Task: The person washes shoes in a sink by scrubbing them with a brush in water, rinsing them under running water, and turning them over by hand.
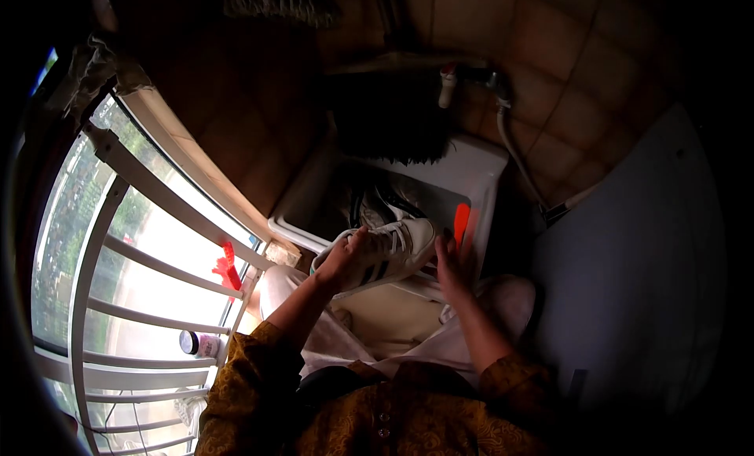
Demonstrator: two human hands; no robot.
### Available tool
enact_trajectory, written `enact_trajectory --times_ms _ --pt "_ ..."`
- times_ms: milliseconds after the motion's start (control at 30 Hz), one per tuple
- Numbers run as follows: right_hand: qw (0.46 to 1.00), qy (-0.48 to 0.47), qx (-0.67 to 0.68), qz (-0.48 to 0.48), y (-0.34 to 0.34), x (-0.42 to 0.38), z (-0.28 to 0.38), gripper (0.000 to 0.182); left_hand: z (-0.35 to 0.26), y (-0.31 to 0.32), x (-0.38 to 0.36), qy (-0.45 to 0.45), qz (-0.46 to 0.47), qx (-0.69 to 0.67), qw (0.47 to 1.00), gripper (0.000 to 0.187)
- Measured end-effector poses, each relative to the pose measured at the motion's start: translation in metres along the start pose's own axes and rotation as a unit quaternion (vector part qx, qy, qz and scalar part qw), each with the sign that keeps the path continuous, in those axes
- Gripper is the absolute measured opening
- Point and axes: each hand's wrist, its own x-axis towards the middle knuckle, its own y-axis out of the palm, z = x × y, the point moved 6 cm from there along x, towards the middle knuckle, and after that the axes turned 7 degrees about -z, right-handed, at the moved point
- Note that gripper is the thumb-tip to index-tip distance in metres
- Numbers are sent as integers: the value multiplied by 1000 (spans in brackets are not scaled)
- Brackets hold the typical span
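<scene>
My left hand (344, 263) grips a white sneaker (393, 252) with dark side stripes and white laces, its toe pointing right. The sneaker is above my lap, at the near edge of a white basin (488, 169). My right hand (455, 271) is close to the toe, its fingers curled and partly blurred. From it sticks up a bright orange-red handle (462, 219), smeared by motion; the other end is hidden. Behind the sneaker, in the basin, lies another light shoe with dark stripes (373, 208).
A dark bristled broom head (389, 114) hangs over the basin's back. A tap (448, 87) and hose (506, 130) are on the tiled wall. At left, a white railing (157, 189) carries a red object (228, 267) and a jar (200, 344). A grey panel (628, 275) stands right.
</scene>
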Motion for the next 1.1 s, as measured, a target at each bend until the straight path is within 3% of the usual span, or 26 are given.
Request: enact_trajectory --times_ms 133,167,233,300,400,633,767,933,1100 --pt "996 38 61 48 33 -19 23 68 10 -12 -8 13 22 14 1000 41" --pt "990 38 118 74 35 -10 18 65 7 -9 -12 15 23 15 1000 41" --pt "991 25 118 54 36 -13 21 61 8 -11 -26 -63 -43 -8 997 38" --pt "993 14 114 36 36 -21 30 57 -1 -7 -41 -57 -49 18 997 37" --pt "990 -36 126 47 38 -32 50 50 2 -17 -55 -52 -70 49 995 34" --pt "974 -210 64 47 50 -44 88 43 -2 -8 -76 3 -80 -112 990 30" --pt "958 -284 20 22 53 -56 111 40 -11 -10 -86 56 -84 -37 994 31" --pt "959 -283 18 0 49 -57 117 39 -29 -4 -92 134 -56 43 988 31" --pt "965 -261 27 -14 46 -55 113 36 -36 -12 -93 163 -113 181 963 22"
